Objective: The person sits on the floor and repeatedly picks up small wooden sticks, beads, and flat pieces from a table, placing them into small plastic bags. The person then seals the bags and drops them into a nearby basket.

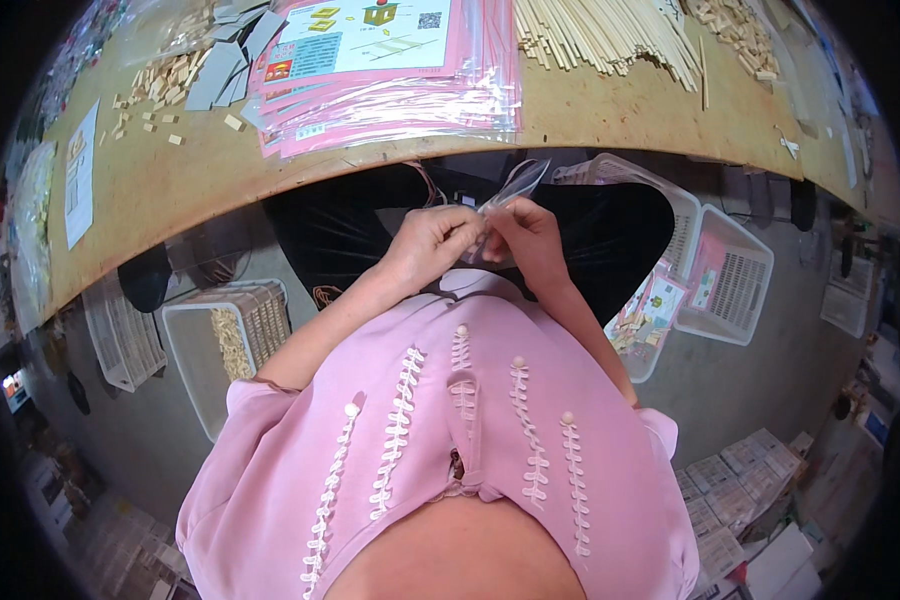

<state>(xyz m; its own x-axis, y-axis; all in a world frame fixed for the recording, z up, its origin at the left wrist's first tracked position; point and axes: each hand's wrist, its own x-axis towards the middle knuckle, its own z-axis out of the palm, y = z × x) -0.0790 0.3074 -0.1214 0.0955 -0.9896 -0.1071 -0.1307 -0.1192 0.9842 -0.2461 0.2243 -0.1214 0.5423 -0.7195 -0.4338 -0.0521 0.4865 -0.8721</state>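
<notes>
Over my lap, just below the table's front edge, both hands meet at a small transparent plastic bag point(523, 184). My left hand point(428, 247) is closed, its thumb and fingers pinching the bag's lower left part. My right hand point(530, 242) pinches the bag from the other side, fingers curled inward. The bag's free end sticks up to the upper right between the hands. What lies inside the bag, if anything, is hidden by my fingers.
On the wooden table point(190, 180) lie a stack of pink printed packets point(370, 95), thin wooden sticks point(600, 40), grey sheets point(220, 75) and small wooden blocks point(165, 85). White plastic crates point(185, 345) stand on the floor at both sides; one at right point(745, 290) holds pink packets.
</notes>
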